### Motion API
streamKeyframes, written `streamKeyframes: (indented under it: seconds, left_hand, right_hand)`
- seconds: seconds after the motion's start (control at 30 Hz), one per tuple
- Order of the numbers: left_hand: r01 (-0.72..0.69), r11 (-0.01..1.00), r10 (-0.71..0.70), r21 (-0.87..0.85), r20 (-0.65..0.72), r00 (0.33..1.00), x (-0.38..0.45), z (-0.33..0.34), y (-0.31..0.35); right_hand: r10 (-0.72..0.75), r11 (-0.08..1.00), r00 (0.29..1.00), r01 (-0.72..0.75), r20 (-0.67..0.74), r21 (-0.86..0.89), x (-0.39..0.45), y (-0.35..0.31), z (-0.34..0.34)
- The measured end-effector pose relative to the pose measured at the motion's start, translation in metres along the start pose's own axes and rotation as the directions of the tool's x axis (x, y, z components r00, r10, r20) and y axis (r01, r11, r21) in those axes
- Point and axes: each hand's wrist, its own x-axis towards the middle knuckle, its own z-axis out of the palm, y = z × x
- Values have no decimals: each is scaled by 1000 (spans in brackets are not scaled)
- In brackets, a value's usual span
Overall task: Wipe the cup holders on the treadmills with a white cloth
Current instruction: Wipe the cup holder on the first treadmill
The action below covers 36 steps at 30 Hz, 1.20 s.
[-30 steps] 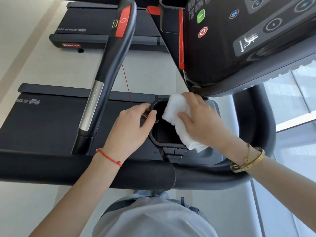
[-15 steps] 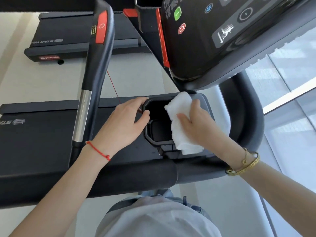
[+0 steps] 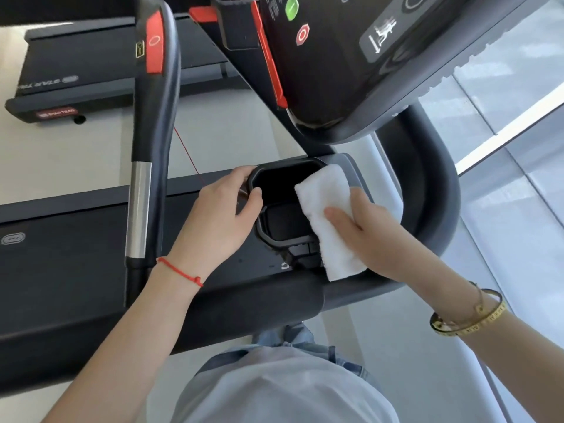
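Pressing white cloth on cup holder rim, right hand.

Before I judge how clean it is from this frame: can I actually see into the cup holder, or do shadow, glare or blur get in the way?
Head view: the cup holder interior is deep black shadow, so dirt would not show; the white cloth is bright, nearly blown out; daylight reflects off the console; wide-angle bending curves the handrail; hands look sharp.

"STAR TRAC" upside down on far treadmill deck.
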Motion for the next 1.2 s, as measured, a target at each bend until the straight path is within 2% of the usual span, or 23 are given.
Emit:
streamKeyframes:
  seconds: [0.1,0.27,0.4,0.63,0.87,1.0,1.13,1.2]
  left_hand:
    - [-13,1000,13,6,-2,1000,0,0,0]
    - [-26,999,27,18,-8,1000,-1,1,0]
    - [-17,1000,17,17,-10,1000,-2,1,0]
    - [-24,1000,24,14,-15,1000,-3,1,-2]
    - [-20,1000,21,15,-15,1000,-3,1,-5]
    - [-10,1000,10,16,-6,1000,-4,0,-4]
    - [6,1000,-6,5,-6,1000,-5,-1,-2]
    - [15,1000,-15,7,1,1000,-5,0,-1]
  right_hand:
    - [-26,1000,1000,26,15,-1,-13,1,2]
    - [-154,977,986,161,59,-142,-26,4,8]
    - [-397,876,914,406,87,-262,-34,5,13]
    - [-538,766,826,562,168,-312,-15,-13,21]
    - [-503,781,860,496,88,-380,-13,-8,22]
    - [-518,816,852,467,-73,-342,-23,-3,22]
    - [-546,797,798,402,-253,-452,-40,10,12]
    - [-432,861,851,291,-299,-418,-43,15,2]
